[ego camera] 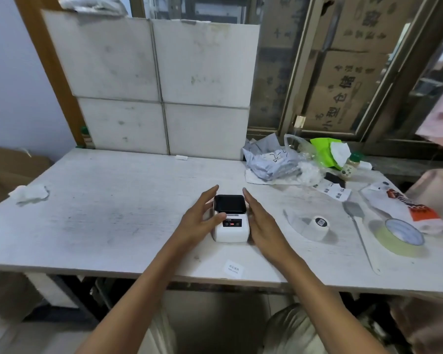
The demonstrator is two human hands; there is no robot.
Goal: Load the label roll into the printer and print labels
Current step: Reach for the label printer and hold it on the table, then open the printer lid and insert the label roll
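A small white label printer (232, 229) with a dark lid stands in the middle of the white table (113, 205). My left hand (202, 215) rests against its left side, fingers spread, thumb lying on the top by the button panel. My right hand (260, 221) lies flat against its right side, fingers straight. A white label roll (319, 227) lies on its side on the table to the right of the printer, apart from both hands. A single printed label (232, 269) lies near the table's front edge.
A roll of pale tape (400, 237) and a long flat tool (359, 229) lie at the right. Bags, wrappers and a small bottle (349, 167) crowd the back right. A crumpled tissue (30, 194) sits at the left edge. White panels (159, 85) stand behind.
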